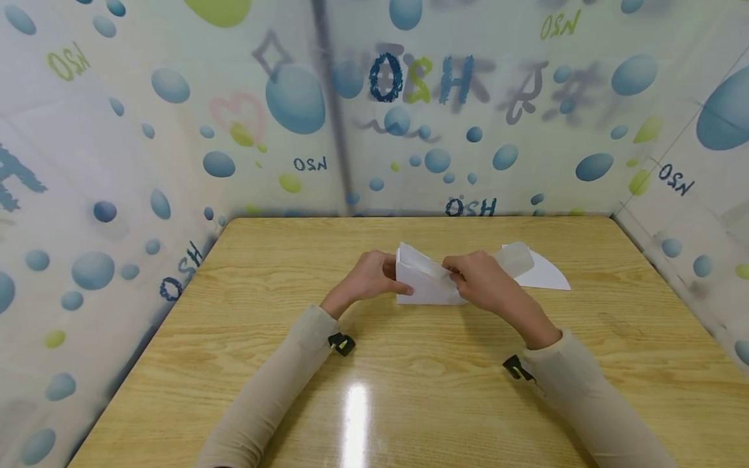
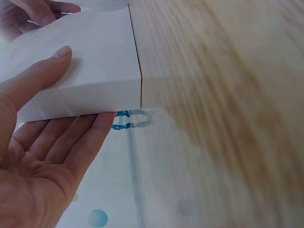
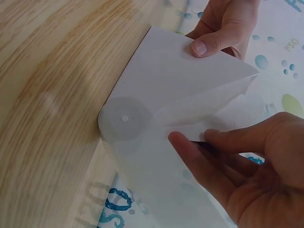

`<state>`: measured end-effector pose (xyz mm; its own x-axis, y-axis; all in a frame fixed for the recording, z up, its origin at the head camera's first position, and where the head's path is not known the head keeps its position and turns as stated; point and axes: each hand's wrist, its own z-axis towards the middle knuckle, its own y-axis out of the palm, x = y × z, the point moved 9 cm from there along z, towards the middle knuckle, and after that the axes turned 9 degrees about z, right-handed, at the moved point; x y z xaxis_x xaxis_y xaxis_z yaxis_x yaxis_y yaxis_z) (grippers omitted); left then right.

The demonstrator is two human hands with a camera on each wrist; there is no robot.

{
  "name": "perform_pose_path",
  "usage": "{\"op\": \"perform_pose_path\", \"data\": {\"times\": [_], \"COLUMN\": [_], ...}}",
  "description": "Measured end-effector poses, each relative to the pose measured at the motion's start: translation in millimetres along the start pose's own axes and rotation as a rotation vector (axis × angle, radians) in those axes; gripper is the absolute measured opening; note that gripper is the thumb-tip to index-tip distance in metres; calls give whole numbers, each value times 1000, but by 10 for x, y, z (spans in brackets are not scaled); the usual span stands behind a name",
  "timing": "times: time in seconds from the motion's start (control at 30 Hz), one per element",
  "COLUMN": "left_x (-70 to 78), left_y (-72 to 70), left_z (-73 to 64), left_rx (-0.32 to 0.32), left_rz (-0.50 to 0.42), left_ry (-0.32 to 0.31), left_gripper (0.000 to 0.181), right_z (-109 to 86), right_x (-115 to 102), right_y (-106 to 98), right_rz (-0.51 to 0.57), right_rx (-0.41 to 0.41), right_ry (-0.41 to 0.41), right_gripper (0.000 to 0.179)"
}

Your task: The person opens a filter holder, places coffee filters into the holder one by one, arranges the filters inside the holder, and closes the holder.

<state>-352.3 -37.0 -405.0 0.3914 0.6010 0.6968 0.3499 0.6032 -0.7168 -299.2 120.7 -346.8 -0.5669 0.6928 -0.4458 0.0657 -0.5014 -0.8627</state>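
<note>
A white wedge-shaped folded card piece [image 1: 427, 291] stands upright on the table between both hands. My left hand [image 1: 374, 276] holds its left end, thumb [image 2: 52, 69] on the front face and fingers behind. At its right part, my right hand [image 1: 482, 281] pinches an inner edge of the piece between thumb and fingertips. In the right wrist view, a translucent strip [image 3: 166, 190] with a rounded end lies against the card, with a small white dot [image 3: 125, 118] in that end. The strip's other end [image 1: 517, 259] sticks out past my right hand. What lies inside the fold is hidden.
A flat white card with a curved edge [image 1: 547, 273] lies on the wood-grain table [image 1: 409, 370] behind the right hand. Patterned walls [image 1: 374, 143] stand at the table's back and sides. Small black devices [image 1: 342, 343] sit at both cuffs.
</note>
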Motion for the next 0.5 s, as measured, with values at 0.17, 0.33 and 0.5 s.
{"op": "perform_pose_path", "data": {"times": [0.17, 0.33, 0.5], "left_x": [10, 10, 7], "left_y": [-1, 1, 2], "left_z": [-1, -2, 6], "left_rx": [-5, -8, -5], "left_rz": [0, -2, 3], "left_ry": [-2, -1, 5], "left_gripper": [42, 44, 45], "right_z": [-1, 4, 8], "right_x": [12, 27, 24], "right_y": [22, 33, 27], "right_rz": [-2, -7, -14], "right_rx": [-21, -31, -31], "right_ry": [13, 25, 25], "right_gripper": [22, 25, 26]}}
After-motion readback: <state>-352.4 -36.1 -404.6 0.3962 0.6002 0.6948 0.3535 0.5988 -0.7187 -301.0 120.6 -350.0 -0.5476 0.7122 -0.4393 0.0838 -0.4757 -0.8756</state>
